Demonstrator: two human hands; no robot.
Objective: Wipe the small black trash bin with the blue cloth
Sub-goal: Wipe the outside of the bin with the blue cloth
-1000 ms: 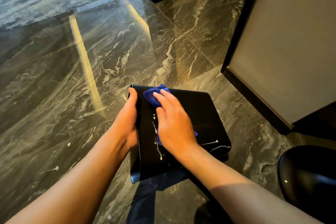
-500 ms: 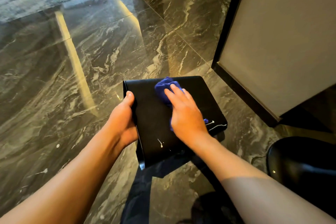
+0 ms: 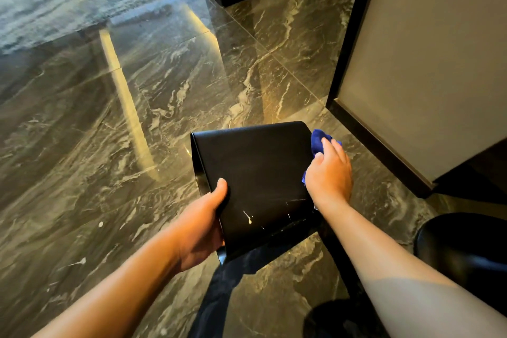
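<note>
Nothing readable anywhere here, honestly. The black trash bin [image 3: 260, 173] has a plain face with no logo, label or number on it, only a few pale drips near its close edge. The blue cloth [image 3: 318, 141] shows no tag or print. The marble floor [image 3: 137, 118] and the beige wall panel [image 3: 425, 63] on the right carry no signs either.

1. There is one view only, from a wide-angle camera worn on the person's head, so no two views overlap.
2. It faces forward and steeply down at the marble floor [image 3: 115, 145].
3. Both forearms enter from the bottom edge (near the lens).
4. The black bin [image 3: 258, 178] sits just below centre, at arm's reach.
5. Straight lines bend toward the frame's edges.
</note>
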